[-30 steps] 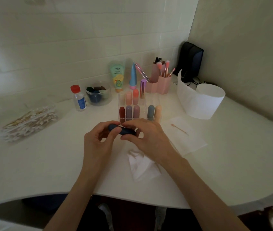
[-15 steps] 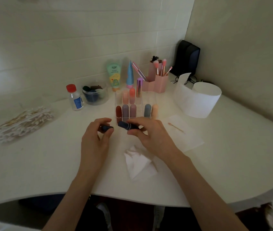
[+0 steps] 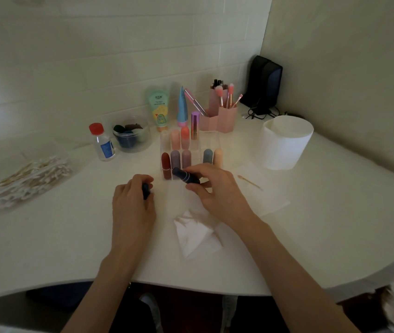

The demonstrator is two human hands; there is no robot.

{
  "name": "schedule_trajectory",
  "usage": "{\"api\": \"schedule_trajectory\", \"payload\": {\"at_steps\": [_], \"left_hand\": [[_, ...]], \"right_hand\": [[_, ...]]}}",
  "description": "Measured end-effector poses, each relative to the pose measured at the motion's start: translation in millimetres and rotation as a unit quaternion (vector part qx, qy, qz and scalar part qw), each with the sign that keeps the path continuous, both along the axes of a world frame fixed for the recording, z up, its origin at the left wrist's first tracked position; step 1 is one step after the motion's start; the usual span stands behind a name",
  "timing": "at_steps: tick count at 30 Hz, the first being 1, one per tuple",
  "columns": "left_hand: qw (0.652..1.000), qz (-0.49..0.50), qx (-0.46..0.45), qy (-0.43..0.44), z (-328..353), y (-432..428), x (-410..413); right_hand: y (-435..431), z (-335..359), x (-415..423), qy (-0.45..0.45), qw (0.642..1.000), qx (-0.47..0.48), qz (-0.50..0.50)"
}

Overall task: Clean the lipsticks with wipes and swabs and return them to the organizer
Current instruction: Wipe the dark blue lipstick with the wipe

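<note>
Fingertips (image 3: 192,187) of my right hand (image 3: 215,195) pinch the dark blue lipstick (image 3: 185,177), thumb beneath and the other fingers curled over the top, so that the tube lies tilted just in front of the clear organizer (image 3: 211,140). My left hand (image 3: 132,205) is clenched round the cap (image 3: 146,189), of which only a dark sliver shows between thumb and fingers, low over the table (image 3: 335,212). A second ago both hands were joined on the closed lipstick; since then they have drawn apart, and cap and tube are now separate and well clear of each other. I judge the lipstick is open and ready for cleaning, though I cannot tell from here how the bullet end looks. The crumpled wipe (image 3: 196,234) lies just below my right wrist, within easy reach; a used swab (image 3: 250,181) rests on a flat sheet (image 3: 270,200) to the right, and the pile of fresh swabs (image 3: 30,179) sits far off to my left. The front row of the organizer has a gap between the mauve and grey-blue tubes, probably this one's slot.
</note>
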State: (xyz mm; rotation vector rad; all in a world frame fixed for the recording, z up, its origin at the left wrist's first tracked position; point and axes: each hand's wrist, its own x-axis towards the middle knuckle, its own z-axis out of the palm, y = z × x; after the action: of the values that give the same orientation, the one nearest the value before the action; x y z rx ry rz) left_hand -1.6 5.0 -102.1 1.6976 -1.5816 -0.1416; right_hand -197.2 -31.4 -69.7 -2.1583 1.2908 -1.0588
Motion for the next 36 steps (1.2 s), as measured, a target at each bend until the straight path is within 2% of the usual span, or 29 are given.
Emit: {"api": "schedule_trajectory", "payload": {"at_steps": [3,5,8,11,17,24,30,36], "left_hand": [[1.0,0.015,0.008,0.007,4.9,-1.9,-0.8],[0.999,0.009,-0.031,0.035,14.2,1.9,-3.5],[0.989,-0.058,-0.1,0.089,24.9,11.5,-9.1],[0.974,-0.122,-0.094,0.166,27.0,15.1,-9.8],[0.946,-0.128,-0.101,0.282,28.3,13.9,-3.3],[0.939,-0.155,-0.112,0.286,26.4,12.6,-0.4],[0.935,-0.189,-0.105,0.282,26.5,11.6,-0.7],[0.93,-0.182,-0.093,0.305,19.8,8.4,4.8]], "right_hand": [[1.0,-0.3,1.2,-0.003,1.0,0.008,-0.001],[3.0,1.1,1.7,-0.02,0.999,0.028,0.002],[5.9,4.2,4.5,-0.057,0.997,0.047,0.034],[8.1,5.7,9.3,-0.067,0.995,0.065,0.046],[10.7,4.3,13.0,-0.117,0.987,0.086,0.068],[12.1,3.0,15.6,-0.123,0.985,0.091,0.075],[9.5,1.1,14.7,-0.08,0.986,0.113,0.097],[12.6,10.7,9.9,-0.146,0.961,0.173,0.158]]}}
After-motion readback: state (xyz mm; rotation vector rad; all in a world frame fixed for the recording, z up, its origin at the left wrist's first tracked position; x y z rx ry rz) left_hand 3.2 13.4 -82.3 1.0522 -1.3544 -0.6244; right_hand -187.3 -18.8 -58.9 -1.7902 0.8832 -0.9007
